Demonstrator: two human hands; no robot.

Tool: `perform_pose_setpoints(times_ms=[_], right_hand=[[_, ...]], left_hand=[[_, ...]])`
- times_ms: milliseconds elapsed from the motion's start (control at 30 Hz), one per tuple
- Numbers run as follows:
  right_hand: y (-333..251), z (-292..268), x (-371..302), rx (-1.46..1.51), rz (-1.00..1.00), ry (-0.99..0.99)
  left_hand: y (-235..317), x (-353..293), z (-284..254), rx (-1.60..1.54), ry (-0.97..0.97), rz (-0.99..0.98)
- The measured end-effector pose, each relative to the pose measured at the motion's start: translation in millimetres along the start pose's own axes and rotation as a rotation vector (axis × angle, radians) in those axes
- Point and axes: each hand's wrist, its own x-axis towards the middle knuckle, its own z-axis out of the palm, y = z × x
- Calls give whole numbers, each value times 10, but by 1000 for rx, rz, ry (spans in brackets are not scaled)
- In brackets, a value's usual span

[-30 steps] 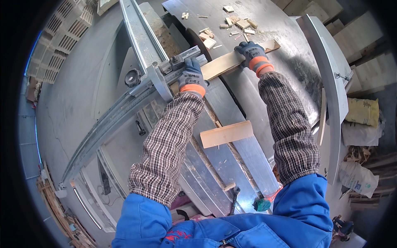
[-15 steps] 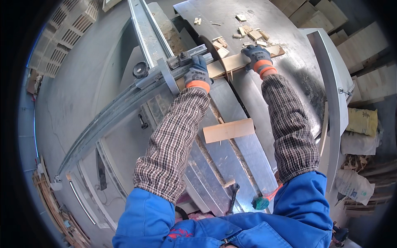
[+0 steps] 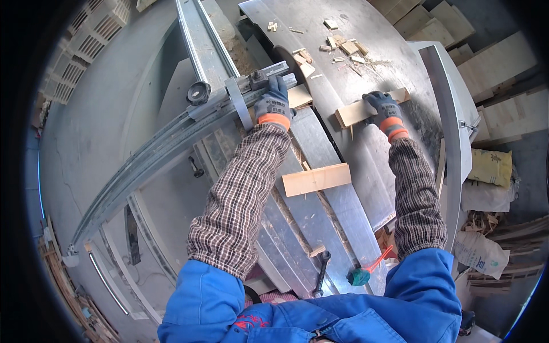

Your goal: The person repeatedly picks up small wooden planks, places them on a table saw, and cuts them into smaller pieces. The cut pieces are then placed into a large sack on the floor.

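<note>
My left hand (image 3: 273,104), in a grey work glove with an orange cuff, presses a short wooden board (image 3: 299,96) against the metal fence (image 3: 237,103). Its fingers curl over the board and the fence edge. Just beyond that board's end stands the circular saw blade (image 3: 284,58). To the right of the blade, my right hand (image 3: 383,107), gloved alike, grips a separate wooden board piece (image 3: 353,114) from above, over the metal table. Nearer to me, another pale board (image 3: 316,180) lies across the metal slats.
Wood offcuts (image 3: 343,44) lie scattered on the far metal tabletop (image 3: 314,17). A wrench (image 3: 322,273) and a green-and-red tool (image 3: 359,276) rest near my body. Rails (image 3: 211,40) run along the left; a grey panel (image 3: 446,103) and sacks (image 3: 489,166) stand at right.
The right-hand piece has come apart from the left-hand board at the blade. My right hand has carried it right and nearer to me; my left hand stays nearly still.
</note>
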Motion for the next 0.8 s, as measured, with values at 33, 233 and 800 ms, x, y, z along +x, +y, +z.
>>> perform_pose_setpoints(times_ms=[33,233,800], right_hand=[[1,9,-45,-10,-8,5],[78,51,-237,-2,-14,-51],[464,-35,-382,-158,113,-20]], left_hand=[[-3,1,-15,-2,-14,-4],[17,-71,90,15,-37,23],[91,170,384,524,169,145]])
